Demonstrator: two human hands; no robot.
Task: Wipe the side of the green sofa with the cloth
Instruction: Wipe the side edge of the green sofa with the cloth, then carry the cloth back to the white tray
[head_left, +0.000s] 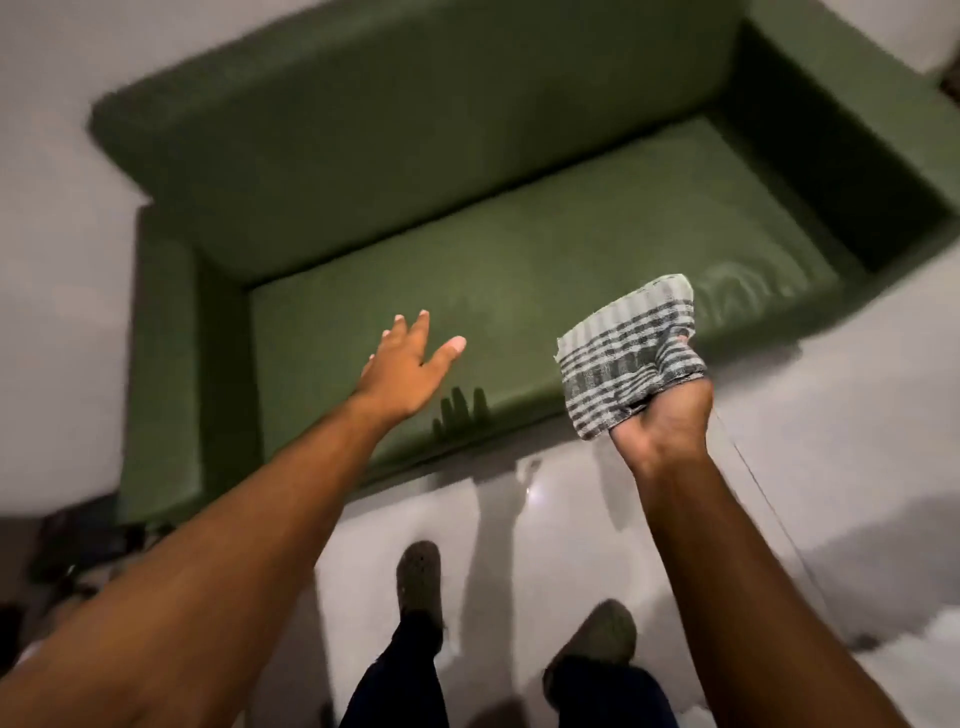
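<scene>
A green sofa (467, 223) is seen from above, spread across the far half of the view, with a long seat cushion, a backrest along the far side and a boxy armrest at each end. Its fabric is a matte, uniform dark green; faint pale arc-shaped marks are visible on the seat near the right end. The left armrest (163, 374) is the nearer one, its outer side facing left toward dark, blurred clutter on the floor. The whole picture is softened by motion blur.

The left hand (410, 358) is held out over the front part of the seat, palm down, fingers spread and loose, with nothing grasped; its shadow is cast on the cushion's front edge just below it. Whether the seat is touched cannot be told.

Further right, a cloth (626, 364) with grey and pale stripes is bunched in the right hand (662, 421), which is clenched around its lower part, palm turned toward the camera. The cloth's free portion stands up above the fist, over the front edge of the seat near the sofa's right end, apart from the fabric.

In the near foreground, two feet in dark slippers (420, 582) and dark trouser legs are seen on a pale, glossy tiled floor (831, 415).
</scene>
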